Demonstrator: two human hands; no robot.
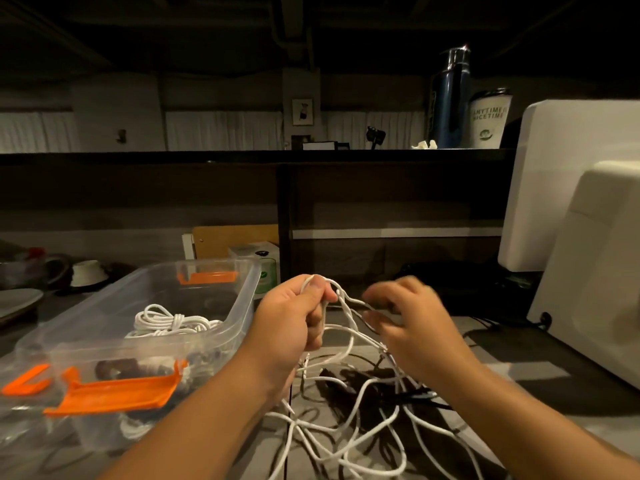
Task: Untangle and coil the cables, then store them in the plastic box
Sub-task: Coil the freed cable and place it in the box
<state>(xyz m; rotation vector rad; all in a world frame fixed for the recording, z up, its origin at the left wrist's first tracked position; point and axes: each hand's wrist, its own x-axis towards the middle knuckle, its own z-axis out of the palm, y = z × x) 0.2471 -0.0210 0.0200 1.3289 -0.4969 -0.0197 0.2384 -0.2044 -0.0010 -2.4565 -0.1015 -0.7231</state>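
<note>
- Fingers [317, 291] of left hand [291, 320] pinch cable [346, 306] loops; blurred right hand [412, 323] curls beside them, grip unclear.
- Tangle [360, 415] lies on table [519, 358], just right of box [242, 306] edge; coil [166, 322] inside.

Looks like the staff side of a cafe or small shop, pretty dim. The grey counter [519, 386] runs under a dark raised ledge [207, 156] with a dark blue flask [448, 102] and a printed takeaway cup [489, 119] parked on top. A white boxy machine [595, 271] and a bigger white unit [568, 181] sit right. An upturned white cup [88, 271] and a plate [19, 301] are far left. Past the ledge there's a curtained wall [221, 129] with a small framed picture [302, 111].
</note>
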